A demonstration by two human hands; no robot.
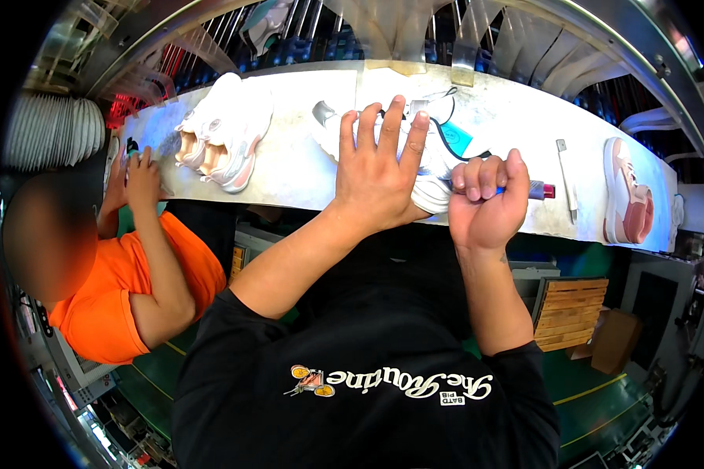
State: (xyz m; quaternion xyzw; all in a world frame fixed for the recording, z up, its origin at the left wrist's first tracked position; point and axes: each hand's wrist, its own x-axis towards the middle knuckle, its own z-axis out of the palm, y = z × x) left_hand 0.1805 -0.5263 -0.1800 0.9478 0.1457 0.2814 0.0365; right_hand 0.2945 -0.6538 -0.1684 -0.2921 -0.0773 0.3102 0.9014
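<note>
Pressing flat on one white shoe [438, 168] at mid-bench, pen gripped alongside.

Left hand [379, 176] spread open, fingers apart, palm down over the shoe, hiding most of it. Right hand [485, 203] fisted tight around one pen [536, 190], only its red-capped end showing. Three shoes counted on the bench [289, 176]: this one, a white-pink shoe [223, 133] to the left, a pink shoe [626, 195] far right. One thin tool [567, 176] between. Coworker's hands [133, 184] at the left edge; held item hard to make out.
</note>
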